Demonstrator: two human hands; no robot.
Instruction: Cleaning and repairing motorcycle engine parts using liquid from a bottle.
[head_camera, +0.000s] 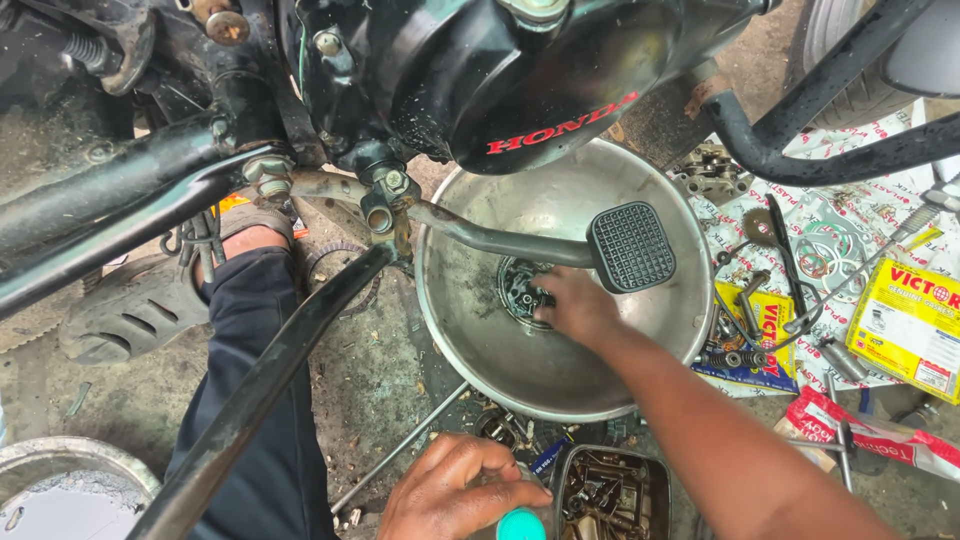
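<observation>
Your right arm stretches forward and up, bare to the wrist; your right hand (575, 305) lies palm down, fingers curled and pressed together at their tips. Your left hand (455, 490) sits low, knuckles up, fingers wrapped closed, thumb along the front.

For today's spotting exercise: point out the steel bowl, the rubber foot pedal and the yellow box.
steel bowl (655, 345), head view, bare inner wall at right.
rubber foot pedal (631, 246), head view, middle of ribbed pad.
yellow box (908, 320), head view, top face.
</observation>
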